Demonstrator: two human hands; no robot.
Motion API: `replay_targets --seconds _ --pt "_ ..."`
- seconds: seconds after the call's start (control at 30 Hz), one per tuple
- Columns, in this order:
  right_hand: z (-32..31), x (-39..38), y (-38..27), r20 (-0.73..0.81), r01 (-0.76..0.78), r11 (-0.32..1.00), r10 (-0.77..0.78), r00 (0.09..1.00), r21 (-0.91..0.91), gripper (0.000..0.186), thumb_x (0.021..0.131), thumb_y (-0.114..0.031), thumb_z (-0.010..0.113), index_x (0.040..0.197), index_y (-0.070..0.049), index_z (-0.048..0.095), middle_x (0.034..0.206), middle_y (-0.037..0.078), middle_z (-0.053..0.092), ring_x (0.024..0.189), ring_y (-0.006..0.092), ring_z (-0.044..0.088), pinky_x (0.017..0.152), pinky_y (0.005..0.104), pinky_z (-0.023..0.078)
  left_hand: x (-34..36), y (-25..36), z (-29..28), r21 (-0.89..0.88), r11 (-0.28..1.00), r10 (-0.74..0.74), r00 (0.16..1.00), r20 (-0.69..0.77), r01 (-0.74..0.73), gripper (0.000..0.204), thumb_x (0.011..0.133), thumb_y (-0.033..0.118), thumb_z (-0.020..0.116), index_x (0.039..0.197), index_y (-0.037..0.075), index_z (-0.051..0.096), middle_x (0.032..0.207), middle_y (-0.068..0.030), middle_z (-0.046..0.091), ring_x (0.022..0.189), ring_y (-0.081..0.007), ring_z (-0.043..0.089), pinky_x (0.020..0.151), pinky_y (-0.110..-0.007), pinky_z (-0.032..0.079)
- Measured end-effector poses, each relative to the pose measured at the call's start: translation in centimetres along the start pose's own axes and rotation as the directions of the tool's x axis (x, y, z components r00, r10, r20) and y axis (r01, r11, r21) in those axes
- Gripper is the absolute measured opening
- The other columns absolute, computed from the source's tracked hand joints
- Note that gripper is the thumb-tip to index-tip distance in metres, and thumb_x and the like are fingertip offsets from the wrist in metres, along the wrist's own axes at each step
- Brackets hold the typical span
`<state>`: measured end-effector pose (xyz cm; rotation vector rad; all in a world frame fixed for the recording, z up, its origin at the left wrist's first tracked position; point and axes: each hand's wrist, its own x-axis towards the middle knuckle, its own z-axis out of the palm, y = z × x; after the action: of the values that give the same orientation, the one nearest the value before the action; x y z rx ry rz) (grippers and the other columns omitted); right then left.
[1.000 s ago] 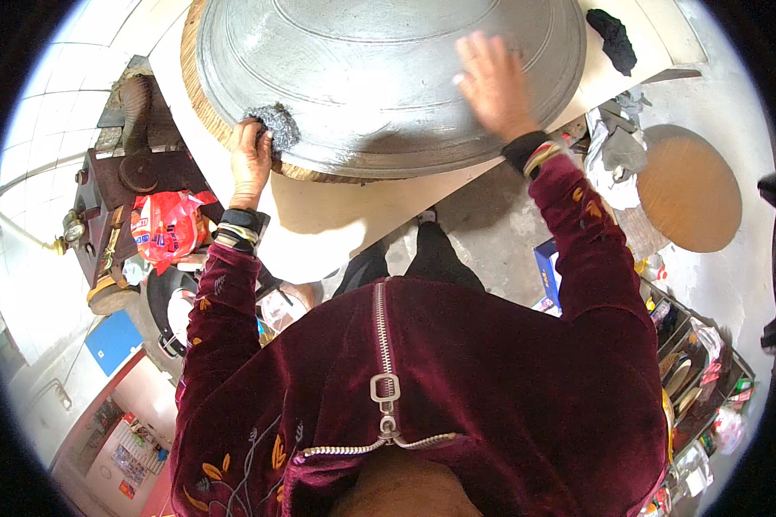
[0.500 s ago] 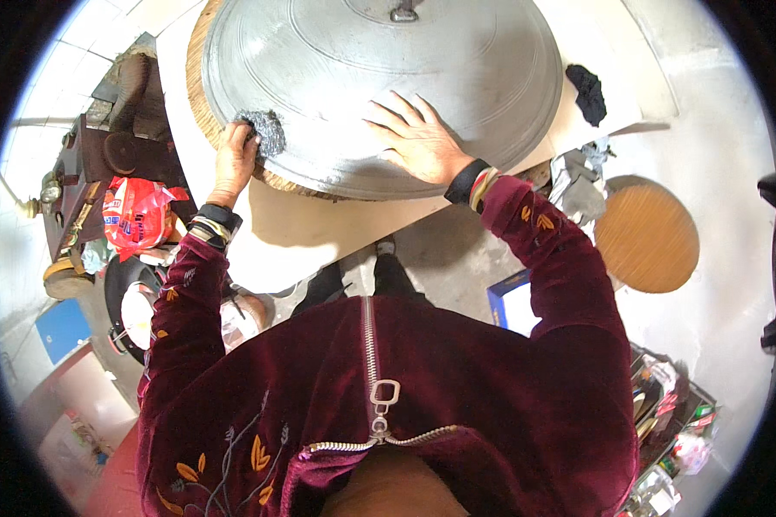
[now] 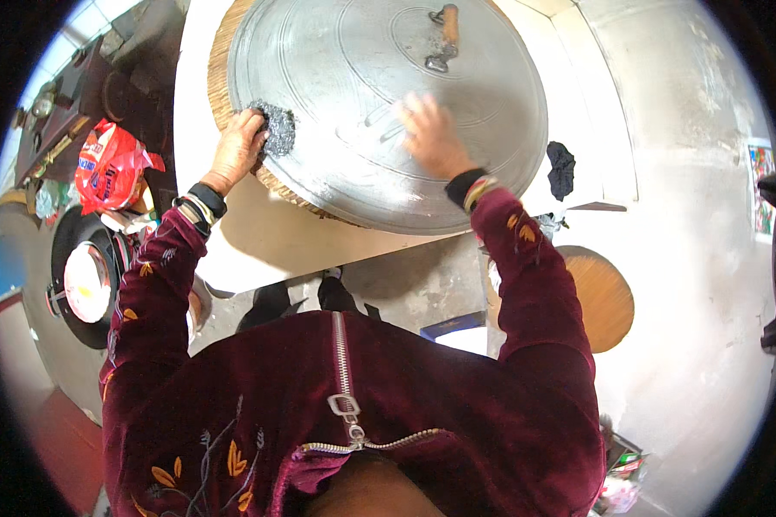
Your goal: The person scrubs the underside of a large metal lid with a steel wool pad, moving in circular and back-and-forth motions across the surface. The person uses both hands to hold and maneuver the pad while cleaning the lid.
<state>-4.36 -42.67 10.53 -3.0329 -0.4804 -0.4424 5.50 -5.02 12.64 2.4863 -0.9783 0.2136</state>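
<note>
Up on the big lid [image 3: 388, 103], the left hand [image 3: 237, 151] grips a scrubber [image 3: 276, 129]; the right hand [image 3: 431, 138] lies open; a black cloth [image 3: 561, 170] sits beside the lid.

Red plastic bag [image 3: 108, 165] left; round wooden stool [image 3: 602, 297] right.

Red printed plastic bag [image 3: 108, 165] at left, colourful wall poster [image 3: 760, 185] far right

The person wears a dark maroon velvet jacket [image 3: 388, 405] with a silver zip [image 3: 343, 379] down the front and a metal pull. Orange and grey leaf embroidery marks both sleeves. Black cuffs and striped bangles [image 3: 200, 205] ring each wrist.
</note>
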Motion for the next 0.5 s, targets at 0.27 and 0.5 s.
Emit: replay_targets --seconds 0.27,0.5 --pt "3.5 5.8 -3.5 -0.182 0.238 0.971 -0.229 0.956 0.030 0.059 0.090 -0.038 0.058 0.143 -0.014 0.047 0.147 0.012 0.044 0.135 0.0373 0.039 0.108 0.0541 0.032 0.0 0.5 -0.3 0.000 0.999 -0.036 0.999 0.002 0.036 0.020 0.085 0.008 0.066 0.102 0.003 0.057 0.106 -0.0134 0.055 0.101 -0.0364 0.053 0.089 -0.043 0.045" --pt "-0.1 0.7 3.1 0.111 -0.146 0.989 0.141 0.984 0.037 0.064 0.093 -0.035 0.055 0.150 -0.012 0.035 0.155 0.013 0.032 0.140 0.0349 0.033 0.112 0.0510 0.028 -0.1 0.3 -0.5 0.018 0.999 -0.034 0.999 0.022 0.034 0.021 0.086 0.008 0.066 0.104 0.003 0.056 0.107 -0.0131 0.054 0.102 -0.0358 0.053 0.088 -0.043 0.046"
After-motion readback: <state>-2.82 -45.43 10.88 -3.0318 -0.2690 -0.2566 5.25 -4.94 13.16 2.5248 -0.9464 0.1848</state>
